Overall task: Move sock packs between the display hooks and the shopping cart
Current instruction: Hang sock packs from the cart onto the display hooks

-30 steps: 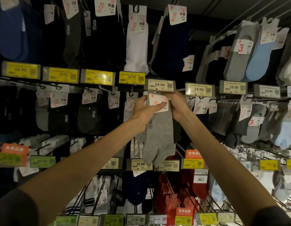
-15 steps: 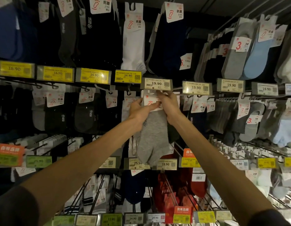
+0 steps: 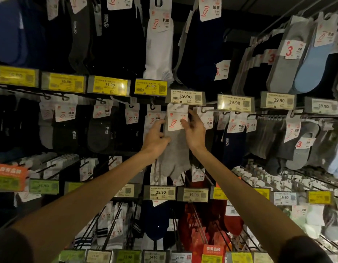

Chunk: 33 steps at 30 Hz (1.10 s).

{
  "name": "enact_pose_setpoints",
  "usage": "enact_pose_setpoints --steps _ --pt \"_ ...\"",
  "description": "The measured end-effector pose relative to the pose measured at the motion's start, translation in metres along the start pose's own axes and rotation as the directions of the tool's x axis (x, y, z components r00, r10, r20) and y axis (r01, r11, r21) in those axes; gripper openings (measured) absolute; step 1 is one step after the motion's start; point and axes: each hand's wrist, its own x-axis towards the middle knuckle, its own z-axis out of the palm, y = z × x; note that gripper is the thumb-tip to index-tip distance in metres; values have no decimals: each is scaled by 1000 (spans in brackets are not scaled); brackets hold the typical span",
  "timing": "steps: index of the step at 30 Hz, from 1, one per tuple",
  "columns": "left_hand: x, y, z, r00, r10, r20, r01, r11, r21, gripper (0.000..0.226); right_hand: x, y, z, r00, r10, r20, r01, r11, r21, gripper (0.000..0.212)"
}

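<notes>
Here, the grey sock pack (image 3: 175,154) hangs directly between the two hands. Its long axis runs straight down from the header card (image 3: 175,120) at fingertip height to the toe, well below both wrists. The top of that card is tucked just under the 19.90 price tag (image 3: 185,96), right above the fingertips. The display hook it would ride on is hidden behind the tag, so we cannot tell whether the card's hole is on the hook or off it.

The left hand (image 3: 154,138) sits at the pack's left edge, its fingers (image 3: 159,124) loosely bent beside the card and the thumb lying against the grey fabric. Whether that amounts to a real pinch we cannot tell. The right hand (image 3: 195,132) is spread wide, its fingers (image 3: 194,116) fanned up past the card's right edge, brushing it at most and gripping nothing.

We judge the left hand the nearer one and the one in charge of the pack. The coming move turns on the hook lying up and away from the fingertips: the card must travel along the hook's line, not downwards. The shopping cart is out of view.
</notes>
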Motion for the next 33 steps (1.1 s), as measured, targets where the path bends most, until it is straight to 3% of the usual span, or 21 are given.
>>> enact_pose_setpoints --steps 6,11,16,23,25,27,30,33 --pt "30 -4 2 977 -120 174 94 984 149 60 25 24 22 994 108 -7 -108 990 -89 51" --pt "50 4 14 936 -154 317 64 959 277 62 57 48 37 961 274 22 -267 951 -158 46" --pt "56 -19 18 924 -202 324 79 931 356 61 84 74 50 945 326 -18 -319 910 -263 34" --pt "40 -31 -3 940 -211 268 93 915 392 57 70 73 59 914 396 -94 -404 858 -317 37" --pt "27 -27 -12 953 -193 234 102 930 354 50 47 65 58 941 310 -137 -338 853 -397 43" --pt "7 -27 -23 965 -168 202 107 953 283 39 13 58 55 983 143 -119 -182 870 -458 46" --pt "-31 -38 -44 975 -161 151 126 968 218 27 -49 49 51 1000 8 20 0 928 -371 38" --pt "-83 -61 -67 968 -220 117 207 972 112 19 -123 23 50 989 0 148 32 976 -216 27"
